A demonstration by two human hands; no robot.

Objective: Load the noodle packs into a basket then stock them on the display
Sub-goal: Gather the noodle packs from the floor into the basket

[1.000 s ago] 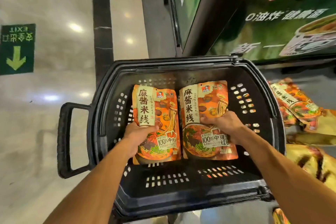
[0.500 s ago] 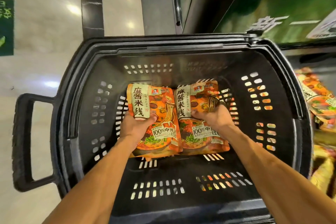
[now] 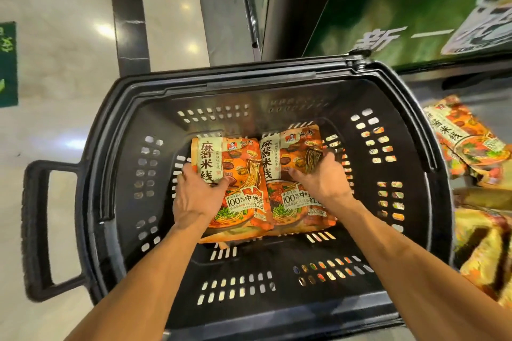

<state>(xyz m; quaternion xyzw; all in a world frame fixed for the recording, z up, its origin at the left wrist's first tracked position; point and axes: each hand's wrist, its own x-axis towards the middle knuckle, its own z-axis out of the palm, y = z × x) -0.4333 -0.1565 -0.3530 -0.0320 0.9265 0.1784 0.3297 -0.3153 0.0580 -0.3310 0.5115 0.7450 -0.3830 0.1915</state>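
Curling round the left edge of the left noodle pack, the fingers of your left hand grip it with the thumb lying across the printed front, near the middle of the pack; your right hand does the same on the right noodle pack, thumb on the front and fingers wrapped over its right edge, where the wrapper crumples a little under them. The two orange packs lie side by side, touching along their inner edges, face up with the big white label strips running down their left sides, and both sit low inside the black basket, about in the middle of its floor; whether they rest flat on the bottom or are held just above it you cannot tell from here. Your forearms reach in over the near rim, the left one from the lower left and the right one from the lower right. The basket walls are pierced with rows of small slots, and its looped handle sticks out to your left over the pale shiny floor. Past the right wall of the basket, more noodle packs of the same orange kind lie heaped on a low display, with yellowish packets nearer you. Beyond the far rim stands a green advertising board with white lettering, and a green floor sign shows at the far left edge
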